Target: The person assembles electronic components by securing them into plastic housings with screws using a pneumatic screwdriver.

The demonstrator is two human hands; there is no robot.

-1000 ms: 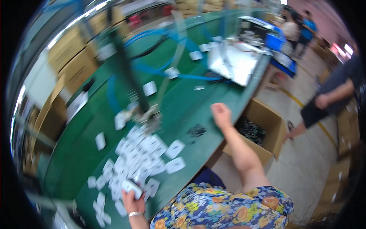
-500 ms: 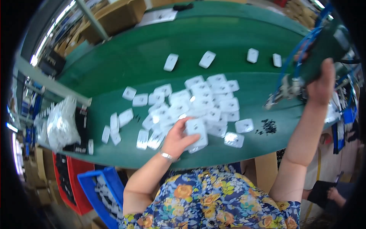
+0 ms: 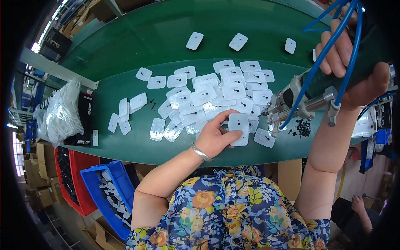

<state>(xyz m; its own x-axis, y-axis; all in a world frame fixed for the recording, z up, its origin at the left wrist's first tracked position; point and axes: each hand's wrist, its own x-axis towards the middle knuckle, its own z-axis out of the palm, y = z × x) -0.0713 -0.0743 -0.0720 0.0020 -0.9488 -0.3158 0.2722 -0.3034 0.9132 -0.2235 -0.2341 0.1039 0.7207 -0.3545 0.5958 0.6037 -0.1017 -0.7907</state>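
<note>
My left hand (image 3: 216,135) grips a white plastic plate (image 3: 238,121) with rounded corners and a dark spot in it, thumb on top. It is held over the near edge of a loose heap of similar white plates (image 3: 203,95), many with a small black piece on them. My right hand (image 3: 343,48) is wrapped round a dark green air tool with blue hoses (image 3: 301,95) and a metal front end (image 3: 310,109). The tool's tip is right of the heap, above some plates and apart from the held one. Part of its body runs out of view.
Small black pieces (image 3: 303,127) lie piled on the green table (image 3: 208,155) at right. Several plates (image 3: 194,41) sit along the far green strip. A plastic bag (image 3: 63,111) and black box (image 3: 86,112) stand left. Blue (image 3: 92,183) and red (image 3: 79,166) bins sit below the table edge.
My left hand has shifted right with the white plate, which now lies flatter to view. My right hand has brought the tool closer, leftward toward the heap. The whole view has tilted.
</note>
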